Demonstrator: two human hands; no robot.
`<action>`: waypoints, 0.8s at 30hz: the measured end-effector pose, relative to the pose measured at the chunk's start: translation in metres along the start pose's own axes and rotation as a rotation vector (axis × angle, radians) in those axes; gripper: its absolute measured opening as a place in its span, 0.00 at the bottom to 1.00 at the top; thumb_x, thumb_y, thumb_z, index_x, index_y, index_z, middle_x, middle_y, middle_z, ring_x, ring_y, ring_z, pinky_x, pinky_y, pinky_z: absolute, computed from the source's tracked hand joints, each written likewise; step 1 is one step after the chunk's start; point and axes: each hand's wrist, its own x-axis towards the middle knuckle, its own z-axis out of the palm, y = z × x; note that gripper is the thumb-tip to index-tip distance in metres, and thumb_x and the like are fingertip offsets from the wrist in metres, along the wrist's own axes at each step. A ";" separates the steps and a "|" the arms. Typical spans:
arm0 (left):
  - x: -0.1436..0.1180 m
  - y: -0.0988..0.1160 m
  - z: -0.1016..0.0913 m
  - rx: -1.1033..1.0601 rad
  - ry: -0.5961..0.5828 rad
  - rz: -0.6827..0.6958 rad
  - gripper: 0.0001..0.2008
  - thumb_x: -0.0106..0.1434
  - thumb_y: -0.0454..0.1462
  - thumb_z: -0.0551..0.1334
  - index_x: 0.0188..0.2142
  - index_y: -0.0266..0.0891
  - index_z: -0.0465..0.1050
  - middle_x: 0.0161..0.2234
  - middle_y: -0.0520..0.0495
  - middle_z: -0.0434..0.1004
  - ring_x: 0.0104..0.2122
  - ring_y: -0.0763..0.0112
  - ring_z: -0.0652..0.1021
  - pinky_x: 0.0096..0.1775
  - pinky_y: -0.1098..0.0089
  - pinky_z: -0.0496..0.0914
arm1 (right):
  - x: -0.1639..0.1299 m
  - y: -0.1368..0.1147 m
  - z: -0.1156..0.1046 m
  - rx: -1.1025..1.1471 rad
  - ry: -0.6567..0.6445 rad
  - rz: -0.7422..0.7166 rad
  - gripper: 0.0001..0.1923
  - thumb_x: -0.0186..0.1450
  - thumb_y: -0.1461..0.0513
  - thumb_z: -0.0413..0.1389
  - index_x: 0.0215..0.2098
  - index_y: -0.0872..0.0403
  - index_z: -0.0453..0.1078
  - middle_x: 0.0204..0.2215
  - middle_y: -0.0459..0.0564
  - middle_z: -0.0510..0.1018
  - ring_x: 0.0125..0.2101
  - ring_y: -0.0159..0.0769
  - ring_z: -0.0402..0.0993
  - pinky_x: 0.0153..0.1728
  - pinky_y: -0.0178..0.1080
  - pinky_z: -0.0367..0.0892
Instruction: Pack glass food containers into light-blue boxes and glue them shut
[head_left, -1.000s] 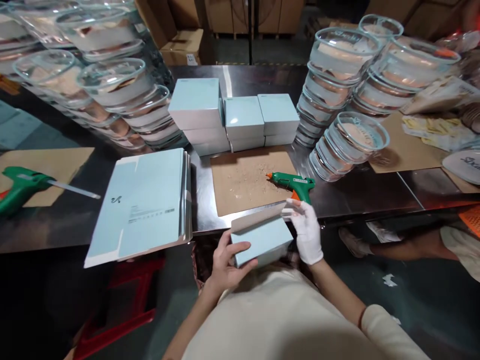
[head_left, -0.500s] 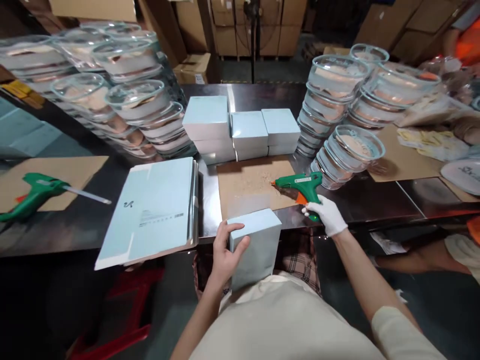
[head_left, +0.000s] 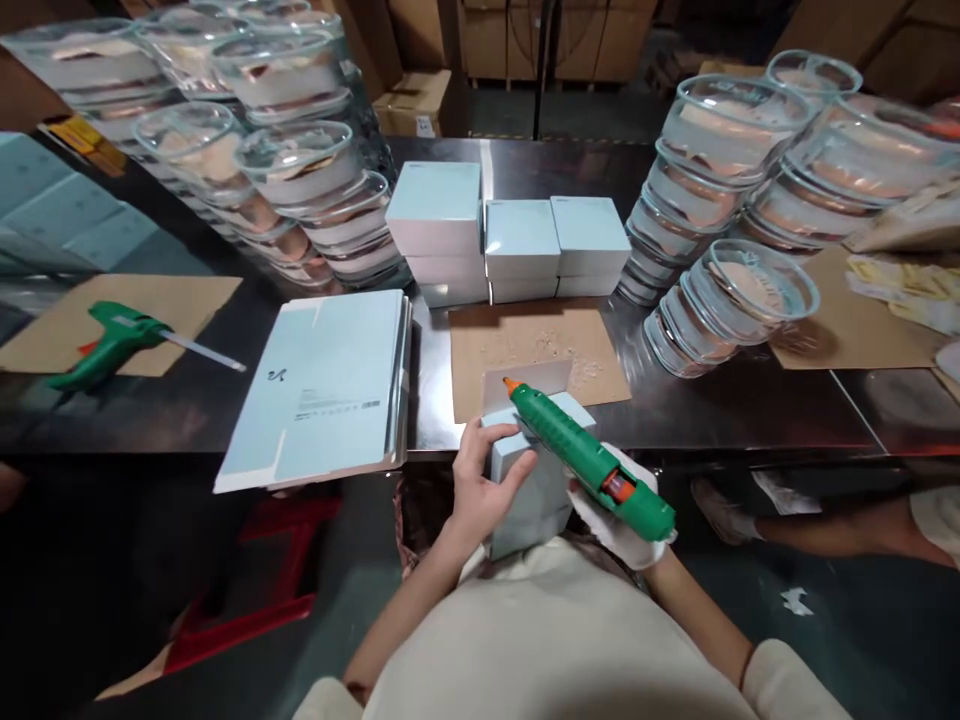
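Here, low in the middle of the frame, the bare left hand (head_left: 480, 490) is wrapped around the left side of a small pale-blue cardboard box (head_left: 536, 480), thumb on its top face and fingers closed against its side, holding it just off the near edge of the dark steel table (head_left: 750, 410). The box's white flap (head_left: 525, 383) stands up at its far edge. The right hand (head_left: 619, 510), in a white glove, is closed around the grip of a green hot-glue gun (head_left: 589, 462) with an orange trigger; the gun lies slantwise across the top of the box, and its orange nozzle points at the foot of the raised flap.

Just beyond the box, a brown cardboard mat (head_left: 536, 355) speckled with glue crumbs lies on the table. Left of it sits a stack of flat, unfolded pale-blue box blanks (head_left: 322, 385). Behind the mat stand finished pale-blue boxes (head_left: 517, 245) in short piles. Leaning stacks of clear glass bowls (head_left: 292, 170) fill the upper left of the frame, and more glass bowls (head_left: 735, 190) crowd the upper right. At the far left, a second green glue gun (head_left: 112, 340) rests on another sheet of brown cardboard (head_left: 187, 305). At the lower right, another person's leg (head_left: 825, 515) shows beneath the table edge.
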 end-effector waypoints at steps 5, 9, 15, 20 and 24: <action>-0.002 0.002 0.001 0.056 0.017 0.040 0.13 0.67 0.49 0.68 0.43 0.43 0.78 0.41 0.46 0.83 0.50 0.59 0.79 0.59 0.55 0.71 | 0.013 -0.006 0.010 -0.217 0.046 -0.329 0.10 0.67 0.57 0.61 0.31 0.50 0.66 0.26 0.45 0.74 0.26 0.35 0.74 0.29 0.38 0.72; -0.004 -0.001 0.000 0.075 0.024 0.027 0.14 0.66 0.49 0.68 0.43 0.43 0.79 0.42 0.45 0.83 0.51 0.58 0.79 0.59 0.56 0.71 | 0.016 0.002 0.005 -0.272 0.072 -0.348 0.09 0.67 0.58 0.61 0.31 0.51 0.67 0.26 0.46 0.75 0.26 0.36 0.75 0.28 0.38 0.72; -0.006 -0.007 -0.008 0.083 0.021 -0.033 0.14 0.66 0.50 0.68 0.42 0.44 0.79 0.41 0.45 0.83 0.51 0.58 0.80 0.60 0.56 0.70 | 0.008 0.040 -0.021 -0.103 0.176 0.028 0.10 0.60 0.53 0.66 0.29 0.49 0.75 0.27 0.50 0.81 0.28 0.44 0.78 0.35 0.46 0.78; -0.010 -0.014 -0.013 0.016 0.034 -0.076 0.14 0.66 0.50 0.68 0.42 0.44 0.79 0.42 0.47 0.83 0.54 0.57 0.79 0.64 0.55 0.66 | 0.035 0.061 -0.040 0.073 0.223 0.407 0.19 0.54 0.46 0.68 0.26 0.53 0.76 0.19 0.49 0.78 0.18 0.38 0.71 0.21 0.40 0.70; -0.012 -0.019 -0.015 -0.054 0.040 -0.074 0.15 0.65 0.51 0.69 0.42 0.45 0.79 0.42 0.47 0.83 0.53 0.57 0.79 0.65 0.55 0.64 | 0.084 0.069 -0.046 0.139 0.019 0.621 0.29 0.61 0.39 0.56 0.27 0.56 0.77 0.15 0.51 0.76 0.12 0.34 0.65 0.15 0.37 0.62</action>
